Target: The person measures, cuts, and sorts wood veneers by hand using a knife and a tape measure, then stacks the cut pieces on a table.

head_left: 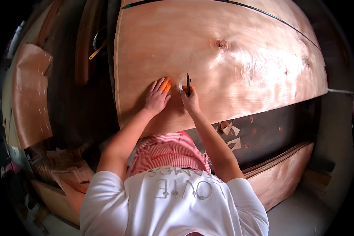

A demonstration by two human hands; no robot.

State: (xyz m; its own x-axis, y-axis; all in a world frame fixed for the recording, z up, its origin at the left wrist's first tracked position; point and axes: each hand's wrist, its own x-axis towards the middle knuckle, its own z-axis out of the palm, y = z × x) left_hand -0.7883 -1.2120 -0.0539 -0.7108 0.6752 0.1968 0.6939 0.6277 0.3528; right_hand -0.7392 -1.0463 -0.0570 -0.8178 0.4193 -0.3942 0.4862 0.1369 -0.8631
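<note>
A large, pale reddish wood veneer sheet (157, 43) with a dark knot spreads in front of me. My left hand (156, 100) lies flat on it, fingers stretched and holding nothing. Orange finger covers (167, 85) wrap some of its fingers. Just to the right, my right hand (190, 103) is closed around a black knife (188, 85), whose narrow tip points away from me. A small whitish piece (180, 86) shows by the right fingers; whether it is held or lies on the sheet, I cannot tell.
A thin dark strip (259, 15) crosses the sheet's far part. To the left are a yellow-handled tool (98, 51) and a hanging brown sheet (30, 94). Veneer scraps (235, 144) lie beyond the near edge on the right, above stacked sheets (281, 175).
</note>
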